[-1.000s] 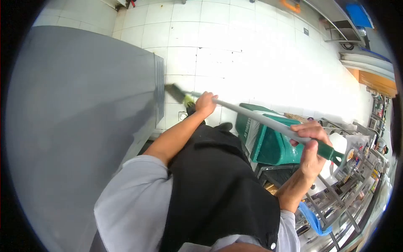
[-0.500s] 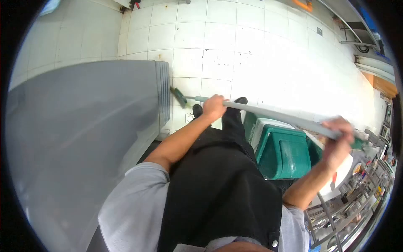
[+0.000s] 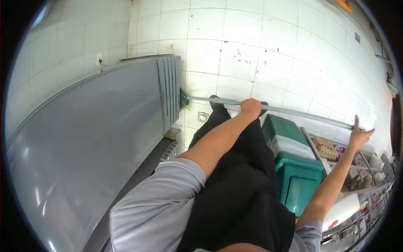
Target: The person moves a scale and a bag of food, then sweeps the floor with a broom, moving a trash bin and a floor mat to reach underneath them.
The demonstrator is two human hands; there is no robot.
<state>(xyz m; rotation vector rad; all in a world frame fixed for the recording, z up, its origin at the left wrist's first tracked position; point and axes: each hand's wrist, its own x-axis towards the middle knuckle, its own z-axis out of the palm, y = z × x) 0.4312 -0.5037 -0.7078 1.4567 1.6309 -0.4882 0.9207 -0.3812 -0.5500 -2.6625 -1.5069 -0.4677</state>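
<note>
A broom with a long pale-grey handle (image 3: 308, 117) runs nearly level across the view. Its green head (image 3: 184, 97) is low at the left, against the ribbed edge of a large grey appliance and partly hidden by it. Around the middle of the handle, next to the green-grey sleeve, my left hand (image 3: 250, 108) is closed. My right hand (image 3: 360, 136) is at the handle's far right end, thumb and a finger stretched apart, with the handle's tip right at the fingers.
The large grey appliance (image 3: 96, 130) fills the left side. Green lidded bins (image 3: 300, 185) stand close to my right leg, beside a rack (image 3: 327, 149) with goods. White floor tiles (image 3: 235, 54) stretch ahead, with a floor drain (image 3: 203, 116) near my feet.
The broom head has shifted in behind the appliance's ribbed edge. My right hand has gone from wrapping the handle to spread fingers at its end. The view has turned slightly.
</note>
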